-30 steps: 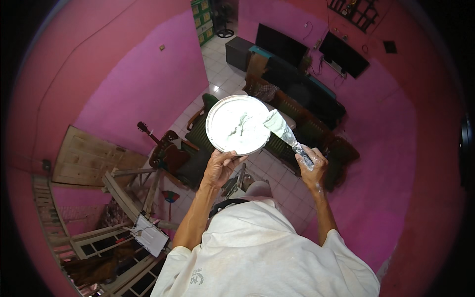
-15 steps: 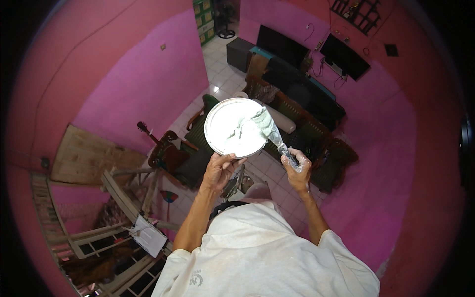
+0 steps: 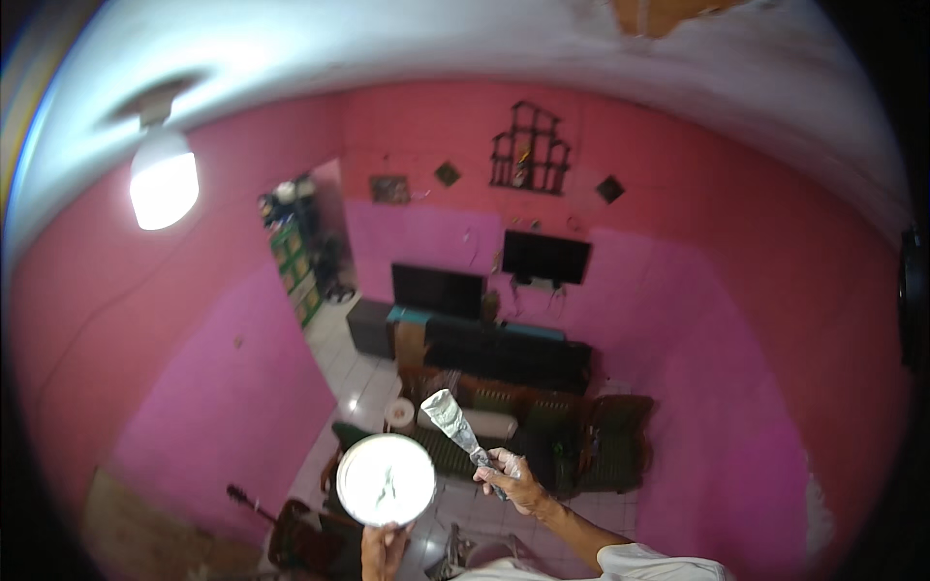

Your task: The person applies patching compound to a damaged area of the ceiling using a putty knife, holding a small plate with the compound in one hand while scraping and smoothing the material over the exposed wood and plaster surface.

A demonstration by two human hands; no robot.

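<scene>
My left hand [image 3: 386, 548] grips a round tub [image 3: 387, 523] from beneath and at its near rim. White putty [image 3: 373, 474] fills it, smooth with a groove across its middle. To the right, my right hand [image 3: 511, 482] has its fingers wrapped round the handle of a putty knife [image 3: 461, 433]. Pale putty coats the blade, which points up and to the left, apart from the tub. Dried white smears show on the right fingers.
A lit bulb [image 3: 165, 184] hangs from the white ceiling [image 3: 387, 44] at upper left. Far below stand wooden seats [image 3: 618, 441], a black cabinet [image 3: 494, 353] and two dark screens, one on the wall [image 3: 545, 258]. A guitar [image 3: 250, 501] leans at lower left.
The view has tilted up, bringing in the ceiling and bulb. The putty knife has come away from the tub's putty and is now held apart at its right.
</scene>
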